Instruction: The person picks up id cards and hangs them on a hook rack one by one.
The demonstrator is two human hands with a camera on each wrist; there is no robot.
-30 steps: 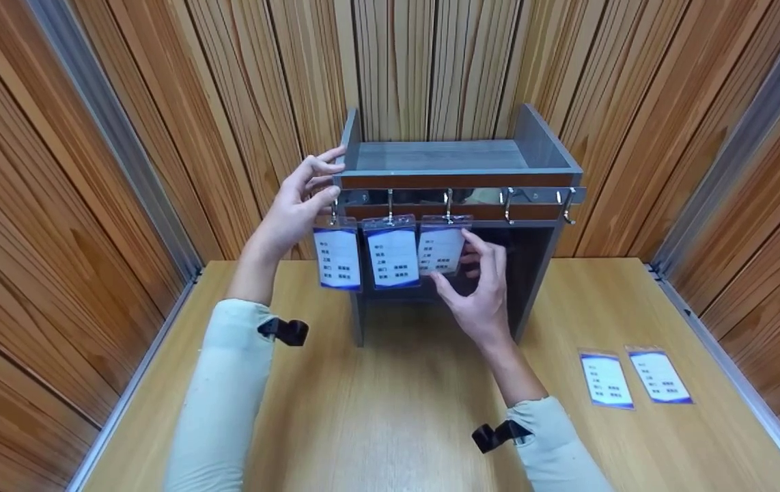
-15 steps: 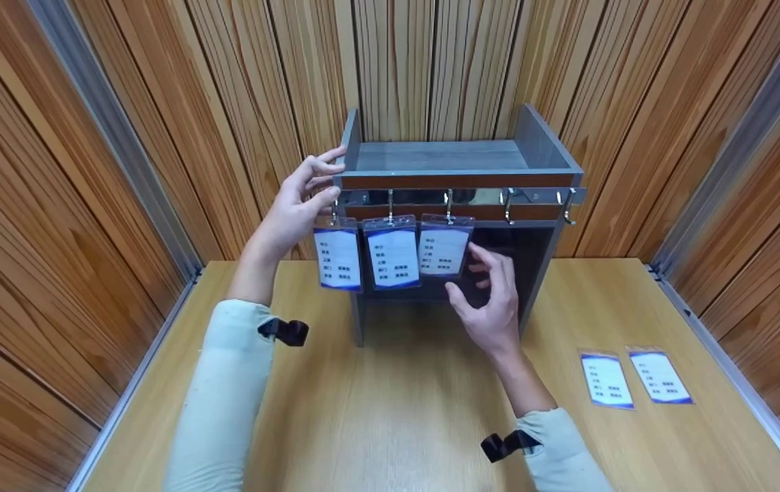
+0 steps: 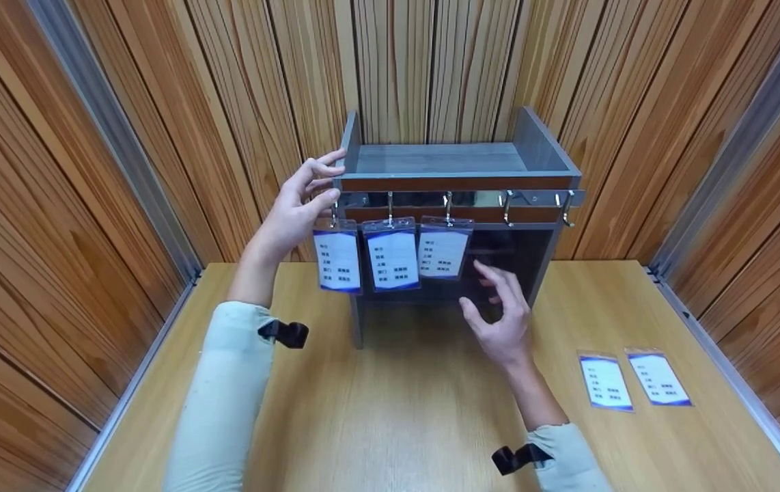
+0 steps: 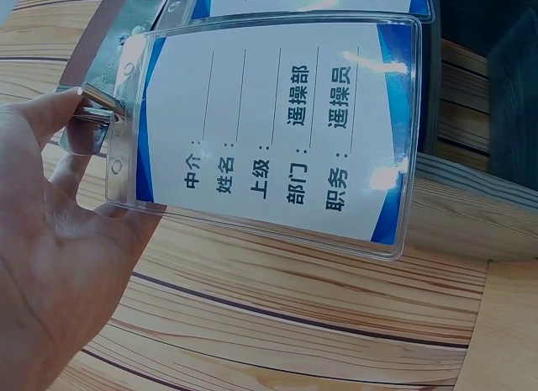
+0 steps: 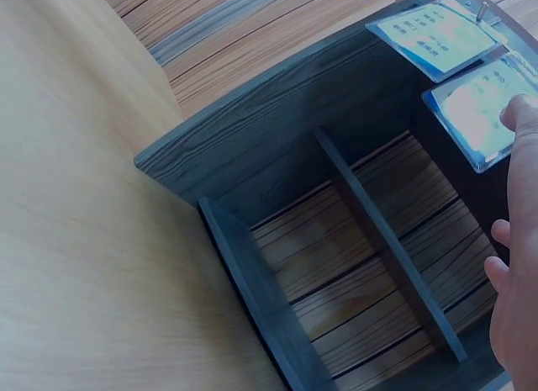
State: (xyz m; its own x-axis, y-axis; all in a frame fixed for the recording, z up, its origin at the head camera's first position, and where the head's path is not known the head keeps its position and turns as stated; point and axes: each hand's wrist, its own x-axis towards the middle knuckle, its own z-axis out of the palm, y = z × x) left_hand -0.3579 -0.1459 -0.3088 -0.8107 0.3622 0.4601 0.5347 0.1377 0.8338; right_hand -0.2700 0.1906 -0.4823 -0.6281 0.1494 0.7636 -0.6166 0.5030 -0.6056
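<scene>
Left hand (image 3: 294,212) steadies the rack (image 3: 455,181) at nine o'clock with relaxed fingers; right hand (image 3: 499,321) hangs released below the third badge (image 3: 443,251).

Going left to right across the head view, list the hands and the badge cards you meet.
Left hand → first hanging badge → second hanging badge → third hanging badge → right hand → nearer-left badge on the table → rightmost badge on the table.

Three badges (image 3: 390,251) hang on the rack (image 3: 458,198); two badges (image 3: 632,379) lie right.
</scene>
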